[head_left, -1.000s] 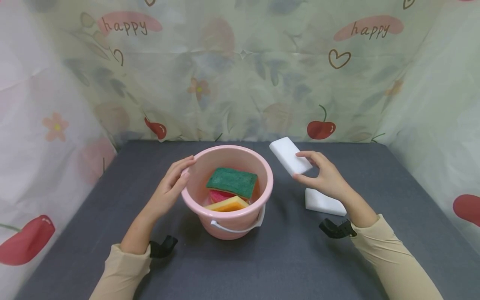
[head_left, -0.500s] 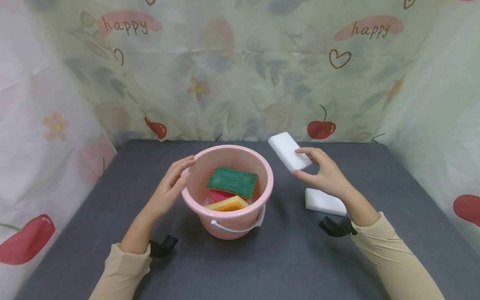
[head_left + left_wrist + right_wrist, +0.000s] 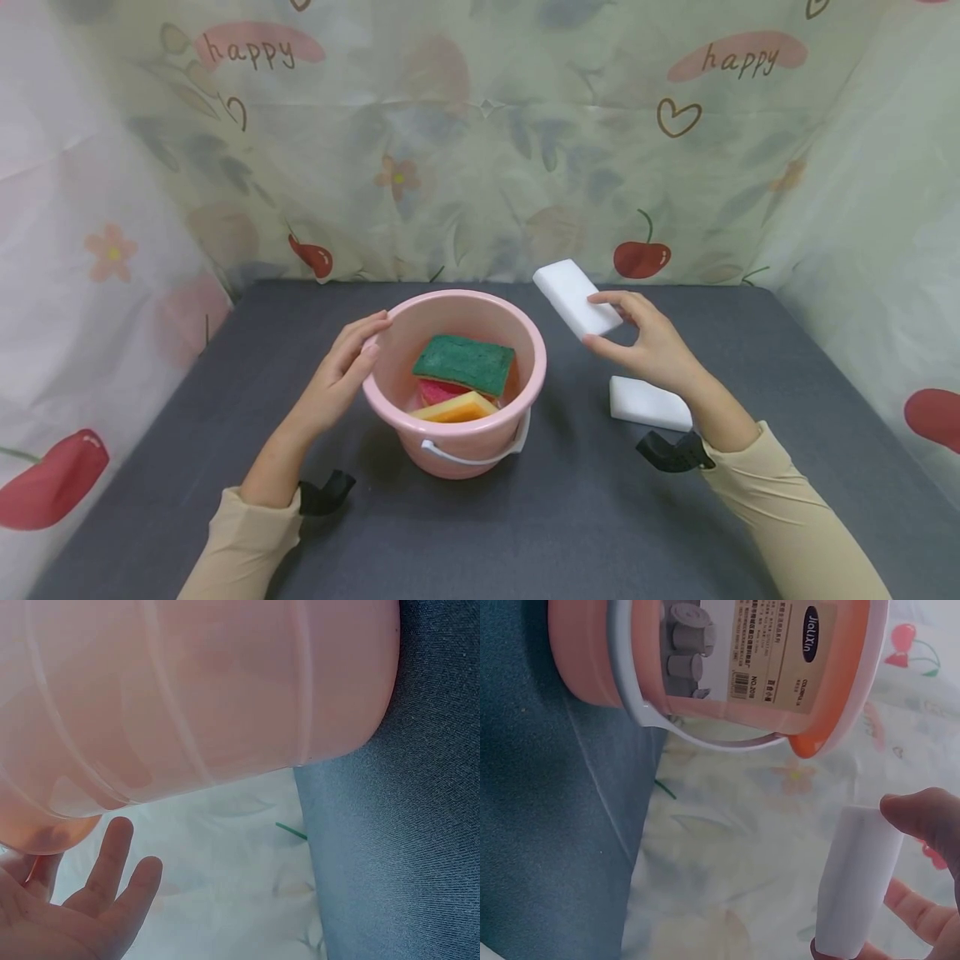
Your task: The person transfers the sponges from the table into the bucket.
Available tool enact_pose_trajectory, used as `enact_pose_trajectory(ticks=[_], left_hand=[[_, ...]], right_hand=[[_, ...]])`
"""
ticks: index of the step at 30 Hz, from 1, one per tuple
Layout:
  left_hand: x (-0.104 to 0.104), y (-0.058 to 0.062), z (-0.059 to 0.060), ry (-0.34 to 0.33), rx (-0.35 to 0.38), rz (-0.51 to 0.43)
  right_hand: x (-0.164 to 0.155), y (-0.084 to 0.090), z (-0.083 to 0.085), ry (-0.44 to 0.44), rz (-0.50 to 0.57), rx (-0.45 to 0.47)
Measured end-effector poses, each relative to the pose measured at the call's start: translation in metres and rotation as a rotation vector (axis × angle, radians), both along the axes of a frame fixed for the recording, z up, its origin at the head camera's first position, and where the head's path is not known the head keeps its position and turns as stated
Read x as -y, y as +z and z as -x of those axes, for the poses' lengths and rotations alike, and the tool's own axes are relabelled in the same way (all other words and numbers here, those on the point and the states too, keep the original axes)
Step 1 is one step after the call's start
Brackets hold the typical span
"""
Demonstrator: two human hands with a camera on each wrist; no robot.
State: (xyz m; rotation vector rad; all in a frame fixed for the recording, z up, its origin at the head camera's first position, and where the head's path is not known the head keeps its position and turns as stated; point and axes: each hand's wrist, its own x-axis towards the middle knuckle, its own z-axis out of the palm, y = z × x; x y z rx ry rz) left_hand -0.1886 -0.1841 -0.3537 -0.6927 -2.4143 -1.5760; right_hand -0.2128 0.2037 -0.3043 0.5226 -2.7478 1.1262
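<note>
In the head view, my right hand (image 3: pixel 648 342) pinches a white sponge (image 3: pixel 573 296) between thumb and fingers, raised to the right of a pink bucket (image 3: pixel 453 450). The right wrist view shows that white sponge (image 3: pixel 859 881) from its narrow side, thumb at one end. My left hand (image 3: pixel 341 371) touches the left of the bucket's rim with relaxed, nearly straight fingers; some of these fingers (image 3: pixel 112 859) show beside the bucket's wall in the left wrist view. Inside the bucket, a green-topped sponge (image 3: pixel 465 362) lies over a pink sponge (image 3: pixel 438 392) and a yellow sponge (image 3: pixel 457 408).
A second white sponge (image 3: pixel 648 404) lies on the dark tabletop (image 3: pixel 480 542) below my right hand. The bucket's white handle (image 3: pixel 476 460) hangs down at its front. Patterned cloth (image 3: pixel 480 150) encloses the back and both sides.
My right hand has risen slightly and drifted a little left with the white sponge. The left hand, the bucket and the other sponges have stayed put.
</note>
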Motion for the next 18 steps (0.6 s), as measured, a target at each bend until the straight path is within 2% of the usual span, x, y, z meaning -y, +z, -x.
enact_pose_trajectory(ticks=[18], left_hand=[[-0.0003,-0.0004,0.0,0.004,-0.001,-0.002]], right_hand=[[0.0064,0.0077,-0.0072,0.015,0.045,-0.04]])
